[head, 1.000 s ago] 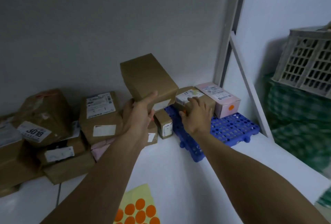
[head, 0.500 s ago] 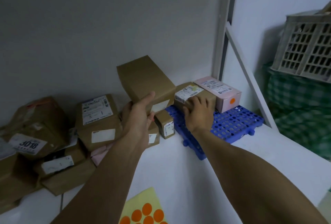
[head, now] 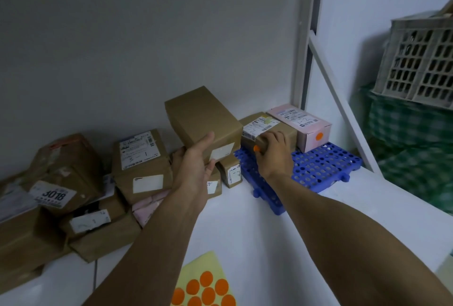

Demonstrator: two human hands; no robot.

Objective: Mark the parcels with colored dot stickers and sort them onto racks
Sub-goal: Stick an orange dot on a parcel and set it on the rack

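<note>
My left hand (head: 196, 166) grips a plain brown cardboard box (head: 201, 119) from below and lifts it, tilted, above the pile of parcels. My right hand (head: 273, 152) rests on the front of a brown labelled parcel (head: 267, 125) that stands on the blue perforated rack (head: 326, 168). An orange dot sticker (head: 256, 148) shows on that parcel's front beside my fingers. A pink box (head: 301, 122) with an orange dot (head: 319, 136) stands next to it on the rack. A yellow sheet of orange dot stickers (head: 204, 286) lies at the bottom of the view.
Several brown parcels (head: 139, 158) are piled on the white surface (head: 232, 227) at left, one marked 3018 (head: 52, 194). A white rack post (head: 304, 36) rises at the back right. Beyond it a pale lattice crate (head: 419, 60) sits on green checked bags (head: 411, 149).
My right hand has slid from the top of the brown parcel to its front, and the orange dot now shows beside my fingers. My left hand still holds the plain box up.
</note>
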